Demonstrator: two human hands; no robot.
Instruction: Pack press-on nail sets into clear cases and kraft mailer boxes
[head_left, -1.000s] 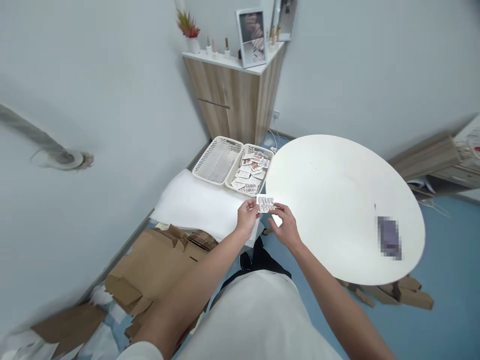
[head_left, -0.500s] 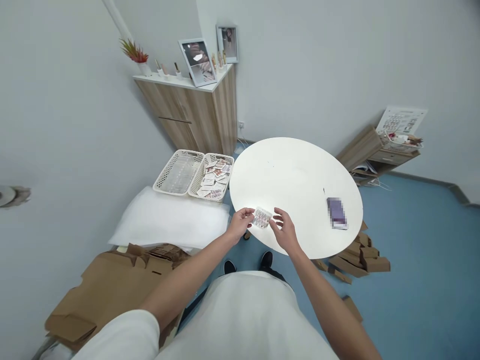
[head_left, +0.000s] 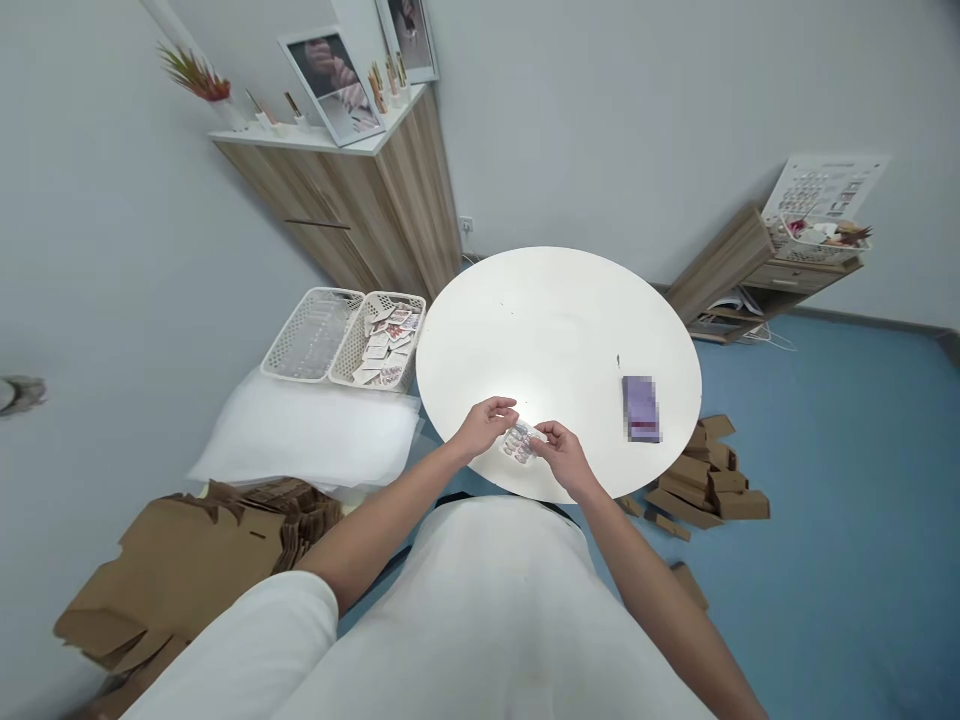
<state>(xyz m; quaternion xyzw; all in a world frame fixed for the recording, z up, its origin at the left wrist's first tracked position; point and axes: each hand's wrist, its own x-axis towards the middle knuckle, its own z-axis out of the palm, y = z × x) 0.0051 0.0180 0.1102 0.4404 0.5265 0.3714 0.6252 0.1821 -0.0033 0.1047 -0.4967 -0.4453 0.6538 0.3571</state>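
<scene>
Above the near edge of the white round table [head_left: 555, 310], I hold a small pale card of press-on nails [head_left: 517, 443] between both hands. It is tilted, with rows of small oval pieces showing. My left hand [head_left: 484, 424] is closed at its upper left corner, thumb and fingertips together. The right edge is pinched by my right hand [head_left: 562, 455], its thumb lying over the face of the card. Whether a clear cover lies over the pieces is too small to tell.
Left of the table stand a white basket [head_left: 414, 362] of similar cards and another basket [head_left: 271, 352] of clear plastic trays. White foam sheets [head_left: 300, 425] and flat cardboard [head_left: 195, 560] lie nearer. A blurred purple item [head_left: 640, 405] rests on the table; small boxes [head_left: 705, 480] lie on the floor.
My view has shifted, and I stand closer to the table. The card has turned and tilted in my hands. My right hand's fingers have closed in around its edge, and my left hand has moved to its upper corner.
</scene>
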